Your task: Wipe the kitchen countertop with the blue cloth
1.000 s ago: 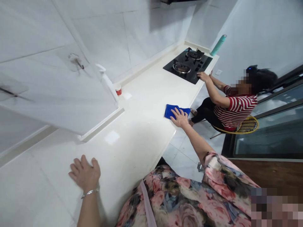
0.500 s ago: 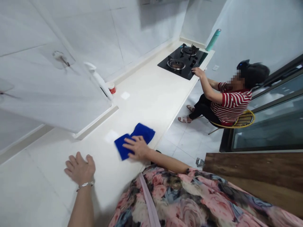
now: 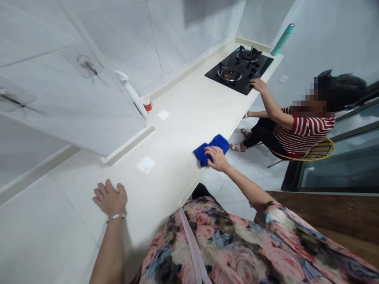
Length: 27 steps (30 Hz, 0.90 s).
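My right hand (image 3: 217, 157) presses a blue cloth (image 3: 211, 148) against the front edge of the white countertop (image 3: 177, 138), fingers curled over it. Flat on the countertop nearer to me lies my left hand (image 3: 110, 198), fingers stretched out, holding nothing, with a silver bracelet on the wrist.
A black gas hob (image 3: 239, 69) sits at the counter's far end, a teal bottle (image 3: 282, 38) behind it. A seated person in a striped shirt (image 3: 302, 128) touches the hob's edge. A small red-and-white cup (image 3: 147, 104) stands by the wall under a white cabinet (image 3: 68, 98).
My right hand slid the blue cloth toward me along the counter, then back out to the right near the edge. My left hand stayed in place.
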### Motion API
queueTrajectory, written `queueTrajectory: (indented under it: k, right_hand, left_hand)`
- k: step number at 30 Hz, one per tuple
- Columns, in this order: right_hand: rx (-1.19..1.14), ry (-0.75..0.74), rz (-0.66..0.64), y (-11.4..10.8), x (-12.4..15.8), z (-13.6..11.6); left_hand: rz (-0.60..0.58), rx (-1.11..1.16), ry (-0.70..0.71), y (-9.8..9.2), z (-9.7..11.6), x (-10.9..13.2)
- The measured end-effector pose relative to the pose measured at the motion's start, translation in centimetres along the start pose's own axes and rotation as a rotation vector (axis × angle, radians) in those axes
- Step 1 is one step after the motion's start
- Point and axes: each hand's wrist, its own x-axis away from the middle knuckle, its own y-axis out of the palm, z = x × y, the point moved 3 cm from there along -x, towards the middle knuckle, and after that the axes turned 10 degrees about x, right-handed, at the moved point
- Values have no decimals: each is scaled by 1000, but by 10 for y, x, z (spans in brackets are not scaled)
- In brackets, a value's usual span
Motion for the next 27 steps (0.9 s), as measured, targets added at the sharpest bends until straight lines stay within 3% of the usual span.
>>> queueTrajectory:
  k: [3, 6, 12, 17, 20, 27]
  right_hand:
    - [58, 215, 79, -10, -36, 36]
    - [43, 391, 112, -13, -71, 53]
    - [43, 529, 108, -2, -124, 40]
    - [80, 481, 62, 9, -163, -14]
    - [146, 351, -19, 15, -188, -63]
    - [172, 113, -72, 29, -234, -187]
  left_hand:
    - [90, -7, -11, -2, 2, 3]
    - [65, -5, -44, -4, -3, -3]
    - [-36, 61, -123, -17, -31, -41]
    - [61, 38, -163, -15, -34, -50]
    - [126, 29, -139, -9, -30, -44]
    - [126, 69, -161, -4, -34, -42]
